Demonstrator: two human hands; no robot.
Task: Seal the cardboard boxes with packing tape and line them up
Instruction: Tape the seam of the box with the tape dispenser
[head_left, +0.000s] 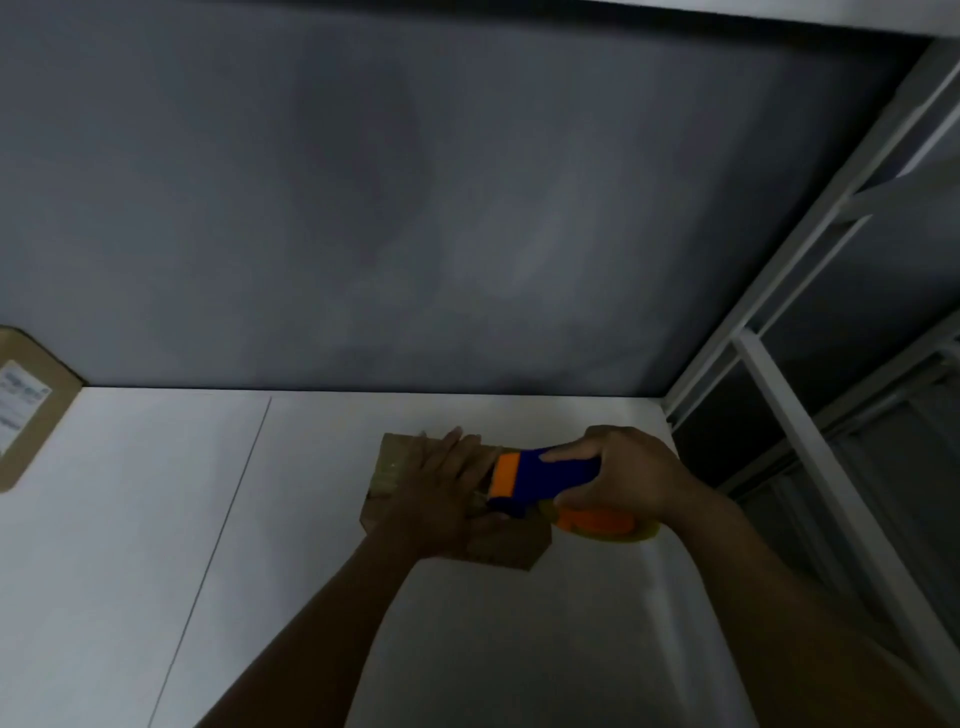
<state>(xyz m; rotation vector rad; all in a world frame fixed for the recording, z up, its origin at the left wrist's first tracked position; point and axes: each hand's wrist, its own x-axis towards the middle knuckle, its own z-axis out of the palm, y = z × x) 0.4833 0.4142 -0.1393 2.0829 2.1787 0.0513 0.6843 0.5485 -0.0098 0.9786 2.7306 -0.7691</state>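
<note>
Taping the cardboard box (511, 545) shut on the white counter (156, 493)
My left hand (441, 488) lies flat, pinning the matte box at 6 o'clock so it can't slide. My right hand (618, 478) grips the blue-and-orange plastic tape dispenser (540, 480) at its 3 o'clock edge. Glossy tape (387, 467) bands its far end.

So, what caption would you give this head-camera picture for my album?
Left hand steadies a cardboard box while the right hand holds a blue-and-orange tape dispenser to it.
</note>
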